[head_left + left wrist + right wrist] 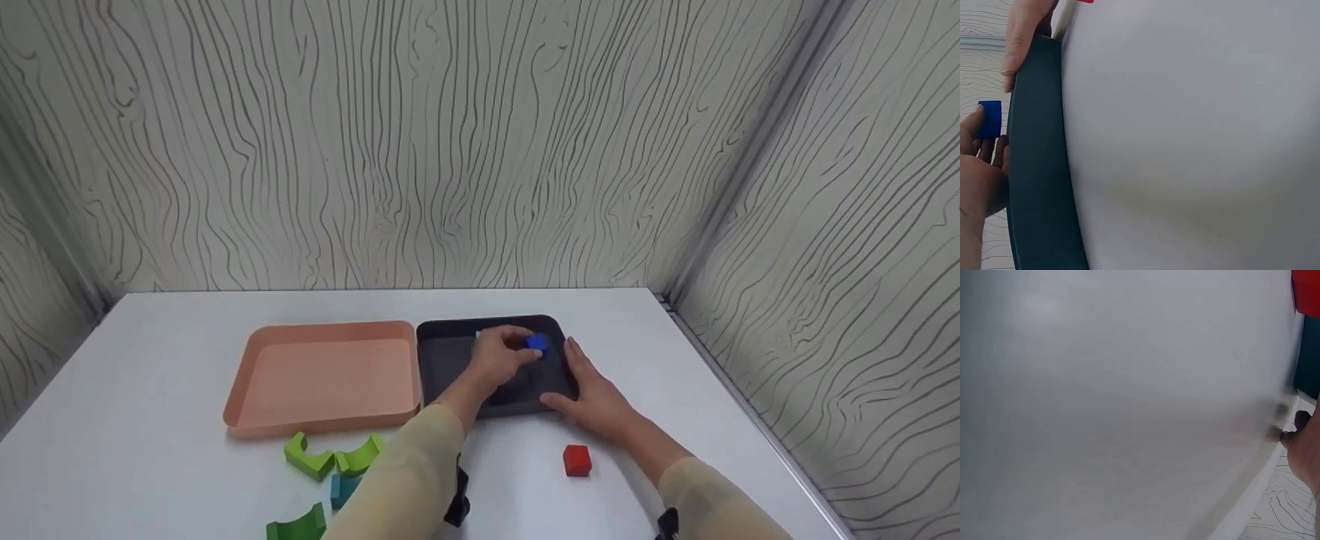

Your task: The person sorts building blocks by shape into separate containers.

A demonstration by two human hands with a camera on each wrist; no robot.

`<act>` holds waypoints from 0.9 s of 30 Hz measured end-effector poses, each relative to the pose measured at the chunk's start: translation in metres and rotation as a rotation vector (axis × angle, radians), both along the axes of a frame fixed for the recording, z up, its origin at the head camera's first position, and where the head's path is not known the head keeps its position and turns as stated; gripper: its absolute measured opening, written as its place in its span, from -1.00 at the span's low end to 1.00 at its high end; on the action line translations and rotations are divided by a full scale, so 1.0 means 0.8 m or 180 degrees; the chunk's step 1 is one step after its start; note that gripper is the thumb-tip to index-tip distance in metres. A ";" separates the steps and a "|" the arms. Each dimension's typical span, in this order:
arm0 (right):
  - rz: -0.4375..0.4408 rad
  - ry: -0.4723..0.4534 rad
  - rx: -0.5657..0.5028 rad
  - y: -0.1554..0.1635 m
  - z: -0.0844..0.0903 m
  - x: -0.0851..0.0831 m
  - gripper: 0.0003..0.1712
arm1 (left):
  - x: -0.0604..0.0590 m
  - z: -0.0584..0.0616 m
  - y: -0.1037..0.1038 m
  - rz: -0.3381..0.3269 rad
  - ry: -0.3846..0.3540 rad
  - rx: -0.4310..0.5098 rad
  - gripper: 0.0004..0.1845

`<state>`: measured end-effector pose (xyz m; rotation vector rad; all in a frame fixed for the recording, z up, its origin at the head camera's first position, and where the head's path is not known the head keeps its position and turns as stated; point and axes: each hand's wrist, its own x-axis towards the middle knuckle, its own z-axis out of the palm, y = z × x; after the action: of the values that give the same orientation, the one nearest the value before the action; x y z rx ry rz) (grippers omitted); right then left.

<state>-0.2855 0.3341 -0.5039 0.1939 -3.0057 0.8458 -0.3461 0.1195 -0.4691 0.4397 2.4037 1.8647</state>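
Observation:
Over the dark tray (446, 371), my left hand (498, 357) pinches a blue block (536, 343) between thumb and fingers. The left wrist view shows this blue block (991, 119) beyond the tray's outer wall (1041, 163). My right hand (602, 401) rests along the tray's right side, fingers stretched out on its outside and thumb at the near right corner. In the right wrist view only part of the right hand (1304, 453) shows at the edge. A small white patch inside the tray is mostly hidden behind the left hand.
A pink tray (322, 421) stands directly left of the dark one. A red block (577, 460) lies on the white table (165, 375) near the right forearm. Light green curved blocks (309, 459), a teal block (343, 491) and a green arched block (298, 523) lie at front left.

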 end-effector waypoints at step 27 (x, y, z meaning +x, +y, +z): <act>0.0083 0.0096 0.0054 0.000 0.004 0.001 0.28 | -0.002 -0.017 0.023 -0.0002 -0.0096 -0.0199 -0.68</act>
<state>-0.2847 0.3343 -0.5006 0.2441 -2.9895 0.8123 -0.3473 0.1381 -0.4824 0.4047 2.4341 1.7770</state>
